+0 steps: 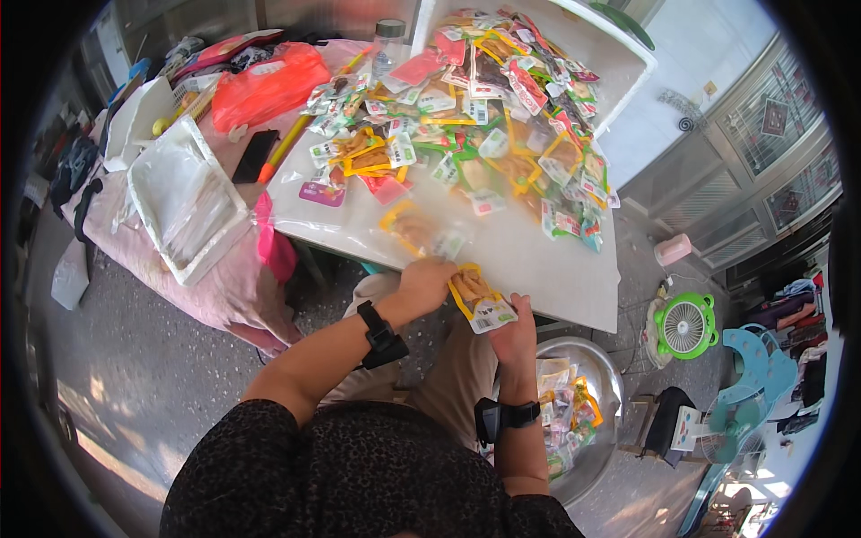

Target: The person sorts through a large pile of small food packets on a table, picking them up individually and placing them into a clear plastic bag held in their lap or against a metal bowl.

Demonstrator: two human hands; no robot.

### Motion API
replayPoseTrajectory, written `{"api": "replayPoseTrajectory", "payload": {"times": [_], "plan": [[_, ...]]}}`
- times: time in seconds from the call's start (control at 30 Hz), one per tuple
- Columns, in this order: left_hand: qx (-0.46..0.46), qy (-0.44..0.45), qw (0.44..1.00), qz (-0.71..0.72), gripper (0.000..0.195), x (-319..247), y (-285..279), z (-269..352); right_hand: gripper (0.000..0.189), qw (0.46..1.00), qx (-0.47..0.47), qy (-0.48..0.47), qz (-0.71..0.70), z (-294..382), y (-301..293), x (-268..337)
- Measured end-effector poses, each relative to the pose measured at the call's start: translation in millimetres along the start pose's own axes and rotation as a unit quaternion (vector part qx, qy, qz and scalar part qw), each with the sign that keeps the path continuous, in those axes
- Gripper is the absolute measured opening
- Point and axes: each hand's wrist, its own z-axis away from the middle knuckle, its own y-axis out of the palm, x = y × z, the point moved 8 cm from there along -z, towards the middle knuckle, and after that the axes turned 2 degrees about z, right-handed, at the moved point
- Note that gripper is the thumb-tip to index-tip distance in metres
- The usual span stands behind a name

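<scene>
A sealed snack packet [476, 296] with a yellow border, a clear window on brown food and a white label with writing is between my hands, at the table's front edge. My right hand [514, 329] grips its lower right corner. At its upper left edge, my left hand [427, 279] is closed, its fingertips partly hidden. Just beyond the left hand, a blurred yellow-edged packet [412, 227] lies over the white tabletop [336, 225]. Farther back, a big heap of mixed packets [471, 141] spills from a white foam box [622, 74].
A metal basin [611, 437] holding packets stands at my right. Left are a foam lid [188, 202], a black phone [255, 156], a yellow-orange stick [286, 148] and a red plastic bag [269, 84]. A jar [388, 50] stands behind. A green fan [685, 327] sits on the floor.
</scene>
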Motion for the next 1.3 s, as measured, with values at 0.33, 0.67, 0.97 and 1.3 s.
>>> {"api": "replayPoseTrajectory", "payload": {"times": [0.33, 0.67, 0.97, 1.3], "plan": [[-0.101, -0.012, 0.993, 0.062, 0.031, -2, -22, 3, 0.030, 0.941, -0.052, -0.186, 0.277, -3, -13, 32], [-0.087, 0.167, 0.982, -0.029, 0.023, -45, -32, 5, 0.030, 0.951, 0.047, -0.015, 0.306, -50, 16, 7], [-0.094, 0.116, 0.988, -0.024, 0.027, -29, -33, 26, 0.025, 0.955, -0.011, 0.011, 0.295, -54, 26, -19], [-0.110, 0.154, 0.982, -0.010, 0.031, -36, -34, 23, 0.014, 0.885, 0.074, -0.020, 0.459, -75, 41, -25]]}}
